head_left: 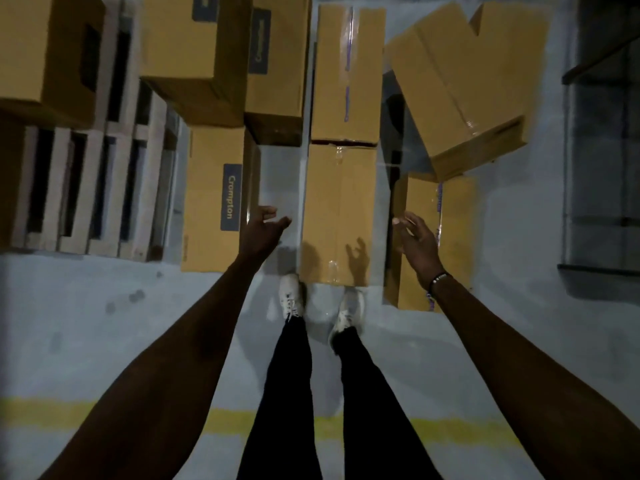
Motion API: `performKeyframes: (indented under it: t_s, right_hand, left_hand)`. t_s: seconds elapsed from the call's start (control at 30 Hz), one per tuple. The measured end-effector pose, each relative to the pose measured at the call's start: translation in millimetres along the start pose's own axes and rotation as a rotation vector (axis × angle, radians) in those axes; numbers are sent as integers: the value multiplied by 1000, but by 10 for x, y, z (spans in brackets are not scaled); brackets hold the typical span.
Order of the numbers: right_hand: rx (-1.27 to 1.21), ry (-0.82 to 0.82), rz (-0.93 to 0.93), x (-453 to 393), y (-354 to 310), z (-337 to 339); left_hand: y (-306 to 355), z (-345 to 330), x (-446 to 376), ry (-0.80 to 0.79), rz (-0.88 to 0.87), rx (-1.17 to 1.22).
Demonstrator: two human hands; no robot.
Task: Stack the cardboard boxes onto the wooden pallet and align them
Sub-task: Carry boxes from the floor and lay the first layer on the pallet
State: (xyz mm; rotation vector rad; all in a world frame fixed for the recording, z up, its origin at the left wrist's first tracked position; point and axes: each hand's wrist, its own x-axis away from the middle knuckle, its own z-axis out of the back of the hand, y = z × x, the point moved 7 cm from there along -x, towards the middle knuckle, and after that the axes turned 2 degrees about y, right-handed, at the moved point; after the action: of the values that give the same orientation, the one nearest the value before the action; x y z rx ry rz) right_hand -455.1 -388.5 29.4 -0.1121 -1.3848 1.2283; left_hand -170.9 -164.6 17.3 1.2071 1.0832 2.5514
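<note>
Grey painted concrete floor [86, 323], yellow line [228, 422] behind the feet, dim light, dark shelving [602, 150] at right. Wooden pallet [104, 188] sits far left with one box [45, 53] on its back corner, most slats bare. Loose cardboard boxes crowd the floor between pallet and shelving; one [460, 88] leans tilted on another. Target looks like the long taped box [337, 216] directly ahead, near end touching the shoe toes. Left hand [265, 225] and right hand [414, 235] hover either side of it, fingers loosely spread, holding nothing, no contact. Judgement: stiff corrugated, smooth faces, tape seam slick, weight unknown so assume loaded. Grip low on both long sides near the bottom edges, not the taped flaps. Carry left past the Crompton box [221, 199] to the pallet.
</note>
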Motion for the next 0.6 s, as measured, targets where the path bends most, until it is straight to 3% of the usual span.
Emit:
performKeyframes:
  t_s: [0.3,0.6]
  right_hand:
    - [70,65,-27,-1772,1481,-518]
    - [112,64,-54,-3305,2679,-995]
  left_hand:
    - [-1402,-1094,-1576,-47,65,-15]
    - [-2322,-2124,-2995,-104,76,-16]
